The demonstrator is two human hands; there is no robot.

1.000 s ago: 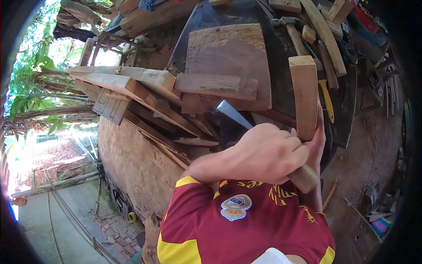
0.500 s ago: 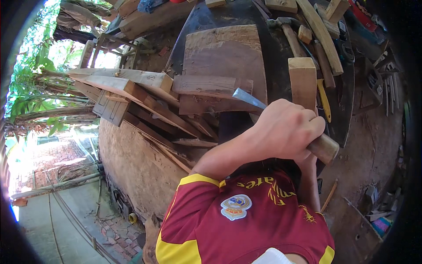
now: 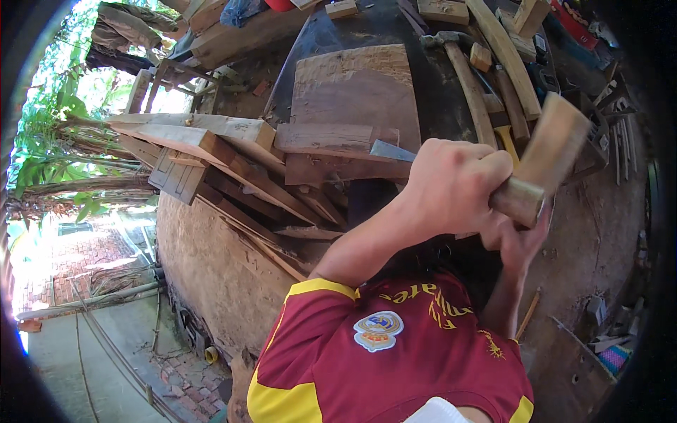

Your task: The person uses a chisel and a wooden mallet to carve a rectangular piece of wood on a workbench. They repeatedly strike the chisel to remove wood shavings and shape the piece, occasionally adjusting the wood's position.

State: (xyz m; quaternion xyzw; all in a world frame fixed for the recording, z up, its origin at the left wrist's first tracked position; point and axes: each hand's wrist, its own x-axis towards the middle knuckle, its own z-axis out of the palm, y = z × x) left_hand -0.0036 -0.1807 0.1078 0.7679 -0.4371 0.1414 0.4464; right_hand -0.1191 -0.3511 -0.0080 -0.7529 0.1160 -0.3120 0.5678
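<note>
My left hand [image 3: 455,183] is closed on a chisel, its steel blade [image 3: 391,151] pointing left and its wooden handle [image 3: 516,201] jutting out to the right. Beyond and partly behind it, my right hand [image 3: 522,240] grips a pale wooden block [image 3: 553,141], tilted to the right and blurred by motion; some of those fingers are hidden. A wide rough board [image 3: 352,84] lies on the dark bench [image 3: 331,28], with a narrower plank [image 3: 324,137] across its near part. A hammer [image 3: 469,88] and a yellow-handled tool [image 3: 505,141] lie among wood pieces behind my hands.
Long timbers and planks [image 3: 197,144] lean at my left beside an earthen ledge [image 3: 197,261]. Loose offcuts [image 3: 444,8], metal bars [image 3: 622,148] and a red item [image 3: 568,17] sit around the bench's back and right. A paved yard [image 3: 92,352] with bamboo poles is at left.
My left hand has moved up and right with the chisel. The block in my right hand has swung from upright to tilted rightward, and my right hand has shifted right.
</note>
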